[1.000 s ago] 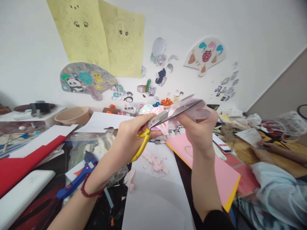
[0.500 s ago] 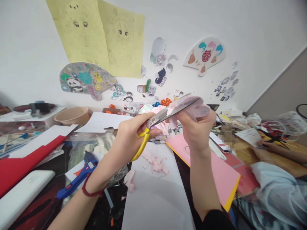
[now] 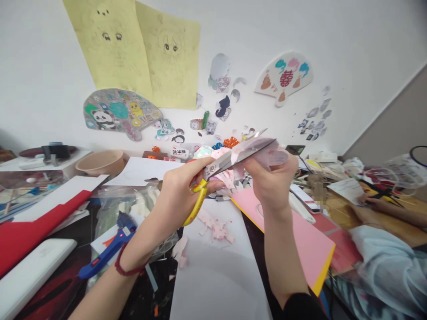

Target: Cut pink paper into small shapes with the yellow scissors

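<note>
My left hand (image 3: 178, 189) is wrapped round the yellow handles of a pair of scissors (image 3: 199, 202), whose blades point up and to the right, a little apart. Between and behind the blades is a pale pink translucent piece (image 3: 271, 156). My right hand (image 3: 273, 180) pinches this piece near the blade tips, and its far fingers are hidden. Below both hands a white sheet (image 3: 216, 275) lies on the dark table, with pink scraps (image 3: 218, 229) on it.
A blue glue gun (image 3: 111, 249) lies at the left by a plastic bag. Further left are a white box (image 3: 36, 271) and red paper (image 3: 43, 218). A pink sheet (image 3: 300, 240) lies right, near a co-worker's sleeve (image 3: 387, 253). Behind stands a beige bowl (image 3: 100, 163).
The scissors, the pale pink piece and my right hand have shifted slightly left and down. Both hands keep their hold.
</note>
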A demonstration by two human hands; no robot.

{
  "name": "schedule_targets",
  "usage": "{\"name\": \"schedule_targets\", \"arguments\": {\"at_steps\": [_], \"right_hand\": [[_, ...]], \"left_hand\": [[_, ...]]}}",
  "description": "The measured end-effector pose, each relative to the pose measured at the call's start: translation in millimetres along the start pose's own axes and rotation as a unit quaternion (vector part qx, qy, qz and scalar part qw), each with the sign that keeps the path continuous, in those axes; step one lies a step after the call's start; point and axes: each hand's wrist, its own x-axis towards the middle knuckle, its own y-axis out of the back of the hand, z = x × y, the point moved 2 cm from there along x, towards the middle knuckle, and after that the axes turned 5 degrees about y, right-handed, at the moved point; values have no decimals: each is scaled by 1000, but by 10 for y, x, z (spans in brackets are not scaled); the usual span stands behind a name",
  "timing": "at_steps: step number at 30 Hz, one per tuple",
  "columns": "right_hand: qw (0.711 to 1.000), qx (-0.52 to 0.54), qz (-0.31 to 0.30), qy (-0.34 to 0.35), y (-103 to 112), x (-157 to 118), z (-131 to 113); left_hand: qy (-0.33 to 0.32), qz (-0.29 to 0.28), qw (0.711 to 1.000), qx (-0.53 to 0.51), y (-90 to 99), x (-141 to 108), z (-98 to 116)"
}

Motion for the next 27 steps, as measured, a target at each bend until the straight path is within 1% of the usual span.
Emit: {"name": "schedule_targets", "arguments": {"at_steps": [5,9,14,17,20,23,27], "right_hand": [[1000,4,17,14,41,2,83],[1000,22,-4,9,84,9,127],[999,21,-29,12,98,37,43],[998,37,-50,11,109,48,3],[998,26,-57,-1,147,49,-21],[998,14,-65,-17,178,44,-50],[998,10,-55,-31,178,36,-100]], "left_hand": [[4,-20,1000,7,14,8,-3],[-7,-19,1000,0,18,7,-25],[-27,-18,999,-3,40,11,-27],[-24,-35,999,6,70,12,-27],[-21,-45,999,7,100,11,-19],[-3,-50,999,11,114,6,-3],[23,-74,997,0,97,-4,25]]}}
